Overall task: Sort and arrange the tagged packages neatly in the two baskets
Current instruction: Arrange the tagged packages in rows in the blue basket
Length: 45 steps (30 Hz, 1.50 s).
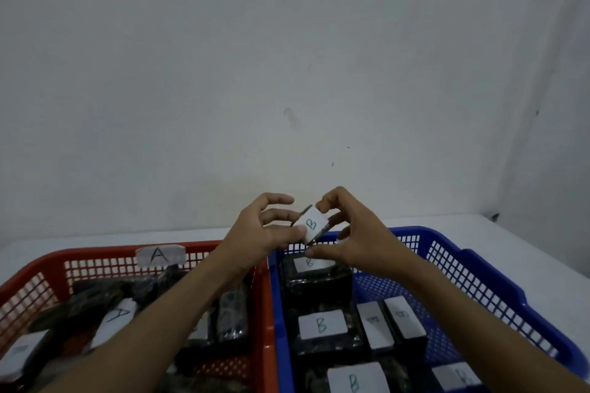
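left hand + right hand: raised, pinching B-tagged package | above blue basket rim

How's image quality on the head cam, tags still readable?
Head view: dim, bluish, soft all over. The B on the held package reads clearly. The A tag on the red basket reads too. Wide-angle bends the blue basket rim. No glare.

Bare forearms and hands, no sleeves visible.
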Available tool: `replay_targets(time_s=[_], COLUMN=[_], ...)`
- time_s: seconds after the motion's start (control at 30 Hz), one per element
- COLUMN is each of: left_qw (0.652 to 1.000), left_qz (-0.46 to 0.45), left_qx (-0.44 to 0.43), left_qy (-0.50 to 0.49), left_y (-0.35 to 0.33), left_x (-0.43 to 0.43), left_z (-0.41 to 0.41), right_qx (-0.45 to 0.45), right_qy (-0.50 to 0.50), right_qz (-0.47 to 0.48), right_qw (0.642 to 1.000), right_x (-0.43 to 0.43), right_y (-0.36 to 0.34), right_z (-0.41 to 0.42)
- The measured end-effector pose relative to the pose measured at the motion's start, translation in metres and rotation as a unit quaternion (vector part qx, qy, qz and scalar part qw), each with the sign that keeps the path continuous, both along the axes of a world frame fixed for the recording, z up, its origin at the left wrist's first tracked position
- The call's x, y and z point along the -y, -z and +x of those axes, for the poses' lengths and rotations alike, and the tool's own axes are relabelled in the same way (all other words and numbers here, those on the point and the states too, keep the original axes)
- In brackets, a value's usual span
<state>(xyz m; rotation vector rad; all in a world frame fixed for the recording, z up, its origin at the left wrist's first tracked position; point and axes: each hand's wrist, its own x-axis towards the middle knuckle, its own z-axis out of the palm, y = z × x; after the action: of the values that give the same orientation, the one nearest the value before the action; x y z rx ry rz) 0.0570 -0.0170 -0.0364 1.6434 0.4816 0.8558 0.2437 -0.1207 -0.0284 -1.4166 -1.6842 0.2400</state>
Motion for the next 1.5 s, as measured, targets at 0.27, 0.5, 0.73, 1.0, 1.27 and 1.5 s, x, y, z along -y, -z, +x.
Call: replay_targets(time_s=[0.27, 0.5, 0.73, 1.0, 1.27, 1.5], left_qw=[1.000, 0.946, 0.930, 0.932, 0.941, 0.931], left_qz=[0.004, 0.246, 0.259, 0.262, 0.240, 0.253], left_qx=[0.019, -0.206, -0.256, -0.245, -0.233, -0.259], left_qy=[-0.013, -0.048, -0.056, -0.058, -0.049, -0.036], left_y=[0.028, 0.033, 0.033, 0.031, 0.030, 0.028], left_x=[0.000, 0.002, -0.001, 0.000, 0.000, 0.001], left_z=[0.017, 0.017, 0.019, 0.019, 0.018, 0.018], right_qx=[0.170, 0.128, 0.198, 0.175, 0.180, 0.166], right_qy=[0.042, 0.116, 0.186, 0.189, 0.163, 0.159], right_qz=[0.048, 0.006, -0.021, -0.168, -0.221, -0.268], right_qw=[0.983, 0.985, 0.962, 0.951, 0.945, 0.936], right_x=[-0.002, 0.005, 0.011, 0.017, 0.007, 0.003], right_y=[0.027, 0.023, 0.024, 0.033, 0.049, 0.055], right_z=[0.017, 0.035, 0.050, 0.060, 0.061, 0.063])
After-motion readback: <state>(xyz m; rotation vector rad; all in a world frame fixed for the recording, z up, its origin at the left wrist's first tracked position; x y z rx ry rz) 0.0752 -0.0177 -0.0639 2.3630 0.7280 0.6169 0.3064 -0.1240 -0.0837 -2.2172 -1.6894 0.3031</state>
